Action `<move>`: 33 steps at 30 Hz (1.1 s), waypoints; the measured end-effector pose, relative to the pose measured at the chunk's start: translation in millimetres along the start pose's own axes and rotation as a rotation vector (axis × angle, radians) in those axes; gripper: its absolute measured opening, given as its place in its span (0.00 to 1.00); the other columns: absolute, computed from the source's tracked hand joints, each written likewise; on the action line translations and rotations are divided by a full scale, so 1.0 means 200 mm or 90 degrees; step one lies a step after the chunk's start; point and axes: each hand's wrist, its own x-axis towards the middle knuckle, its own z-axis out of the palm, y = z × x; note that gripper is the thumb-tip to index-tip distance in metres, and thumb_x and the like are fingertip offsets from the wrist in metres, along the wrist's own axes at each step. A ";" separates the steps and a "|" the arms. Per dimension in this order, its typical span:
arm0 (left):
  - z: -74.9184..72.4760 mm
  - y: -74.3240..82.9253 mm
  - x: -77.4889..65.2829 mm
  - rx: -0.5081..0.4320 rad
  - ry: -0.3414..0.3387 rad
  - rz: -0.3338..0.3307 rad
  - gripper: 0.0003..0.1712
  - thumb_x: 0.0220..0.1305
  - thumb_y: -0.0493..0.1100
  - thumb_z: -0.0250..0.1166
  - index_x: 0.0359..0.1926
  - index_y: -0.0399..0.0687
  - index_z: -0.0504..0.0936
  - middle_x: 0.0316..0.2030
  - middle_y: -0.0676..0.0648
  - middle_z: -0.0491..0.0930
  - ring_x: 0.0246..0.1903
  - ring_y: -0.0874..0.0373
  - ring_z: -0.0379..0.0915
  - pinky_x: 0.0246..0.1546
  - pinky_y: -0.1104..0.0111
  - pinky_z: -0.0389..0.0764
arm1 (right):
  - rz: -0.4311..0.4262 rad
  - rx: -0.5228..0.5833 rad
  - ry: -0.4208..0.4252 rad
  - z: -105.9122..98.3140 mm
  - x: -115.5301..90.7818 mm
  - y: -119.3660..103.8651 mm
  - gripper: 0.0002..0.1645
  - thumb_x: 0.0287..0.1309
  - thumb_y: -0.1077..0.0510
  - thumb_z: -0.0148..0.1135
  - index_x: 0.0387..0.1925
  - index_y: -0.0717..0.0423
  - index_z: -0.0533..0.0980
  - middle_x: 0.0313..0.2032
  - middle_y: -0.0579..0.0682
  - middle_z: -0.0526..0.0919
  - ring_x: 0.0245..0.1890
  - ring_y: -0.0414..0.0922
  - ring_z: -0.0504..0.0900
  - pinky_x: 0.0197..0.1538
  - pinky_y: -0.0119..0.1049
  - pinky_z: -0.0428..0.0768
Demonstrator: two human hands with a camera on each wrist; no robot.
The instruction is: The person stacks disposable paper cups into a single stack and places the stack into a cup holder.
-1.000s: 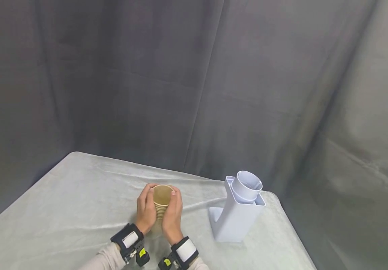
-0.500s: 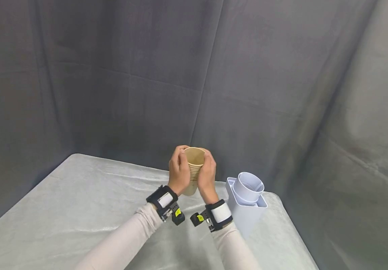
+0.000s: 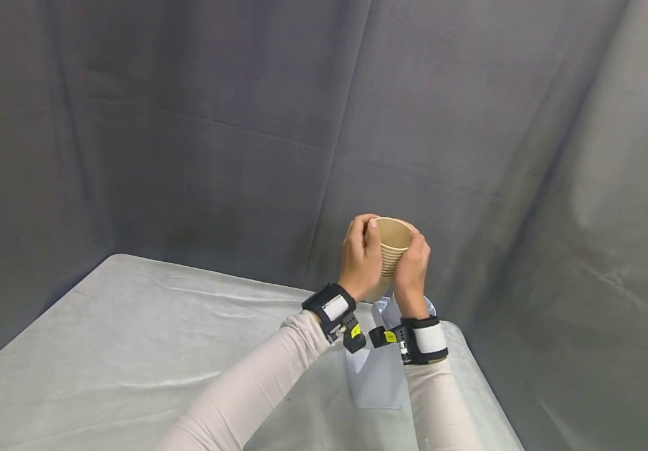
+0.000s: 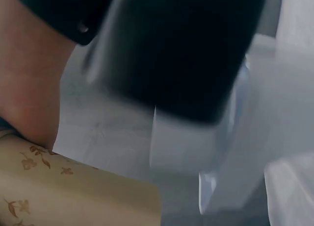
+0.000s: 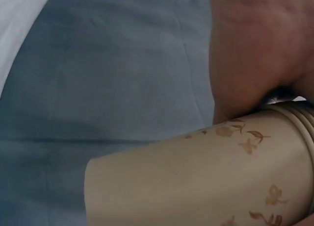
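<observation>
Between my two hands is a nested stack of tan paper cups (image 3: 390, 263), raised above the table with its mouth upward. My left hand (image 3: 361, 260) grips its left side, and the right hand (image 3: 412, 269) curls round the opposite side, thumbs near the rim. Brown flower prints mark the lowest cup (image 5: 196, 182) in the right wrist view. Below the cups stands a white plastic holder (image 3: 377, 382); its round tube top (image 3: 394, 311) is mostly hidden behind my right hand and wrist. In the left wrist view, the cup wall (image 4: 83, 196) shows close to the palm.
A pale cloth covers the table (image 3: 132, 351), with low wrinkles across it. Grey curtains (image 3: 217, 156) hang behind the table and at its sides. Each wrist bears a black strap with a small camera.
Both hands have lifted the cup stack off the table and carried it up and rightward, to over the white holder. The holder has stayed in place.
</observation>
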 end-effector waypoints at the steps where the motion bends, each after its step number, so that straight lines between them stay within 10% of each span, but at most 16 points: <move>1: 0.03 0.01 0.00 -0.005 -0.001 -0.001 0.20 0.78 0.44 0.43 0.54 0.33 0.74 0.47 0.36 0.77 0.48 0.44 0.76 0.49 0.58 0.78 | 0.002 -0.006 0.004 -0.02 0.01 0.00 0.32 0.75 0.53 0.30 0.51 0.66 0.80 0.38 0.48 0.80 0.36 0.40 0.75 0.40 0.33 0.71; 19: 0.28 0.07 -0.05 -0.044 -0.069 -0.006 0.19 0.80 0.44 0.43 0.55 0.35 0.74 0.48 0.38 0.76 0.47 0.49 0.75 0.50 0.68 0.75 | 0.029 -0.005 0.116 -0.28 0.09 -0.02 0.26 0.73 0.53 0.36 0.34 0.47 0.83 0.27 0.35 0.80 0.30 0.37 0.75 0.37 0.32 0.71; 33: 0.33 -0.01 -0.14 -0.025 -0.082 -0.060 0.20 0.79 0.45 0.44 0.54 0.34 0.74 0.46 0.37 0.76 0.46 0.47 0.74 0.50 0.65 0.75 | 0.122 -0.076 0.095 -0.36 0.03 0.11 0.31 0.76 0.50 0.31 0.45 0.60 0.82 0.28 0.36 0.77 0.28 0.37 0.73 0.34 0.31 0.71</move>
